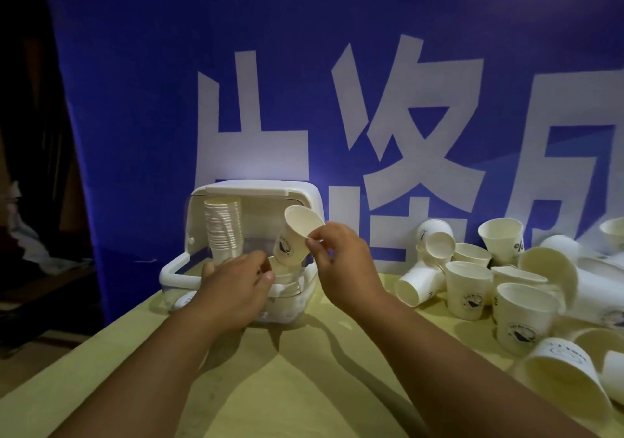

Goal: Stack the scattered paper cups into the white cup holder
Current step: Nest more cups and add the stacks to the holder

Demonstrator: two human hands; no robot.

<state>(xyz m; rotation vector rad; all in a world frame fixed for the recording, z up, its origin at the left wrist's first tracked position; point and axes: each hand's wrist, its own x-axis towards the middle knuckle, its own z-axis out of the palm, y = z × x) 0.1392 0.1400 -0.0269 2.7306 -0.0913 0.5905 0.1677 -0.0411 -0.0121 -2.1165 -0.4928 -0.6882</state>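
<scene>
The paper cup (302,223) is up in the air, right in front of the white cup holder (175,270) and over its right half. Long axis is approx upright w/ the top leaning a bit right. The mouth faces up and tips toward the camera, the base points down into the holder.

The right hand (341,262) has it by the right side of the rim, thumb + forefinger pinching, other fingers curled behind. The left hand (233,289) is lower and to the cup's left, laid over the holder's front edge w/ fingers bent down inside. Can't tell tbh if it's gripping anything, the back of the hand hides it.

Inside the holder, left side, there's a tall nested stack (223,231) standing upright. A shorter stack (287,277) sits just under the held cup. The lid (250,187) is flipped up at the back.

The held cup has a dark round logo (285,248), some animal shape, lettering too small to read. Same logo on several of the loose cups (467,285) piled to the right on the yellowish table (304,370), some upright, some on their sides. One cup at the back (499,235) shows a "%" mark.

The bg is a blue banner (135,100) w/ huge white Chinese characters, cropped, can't read them properly.
</scene>
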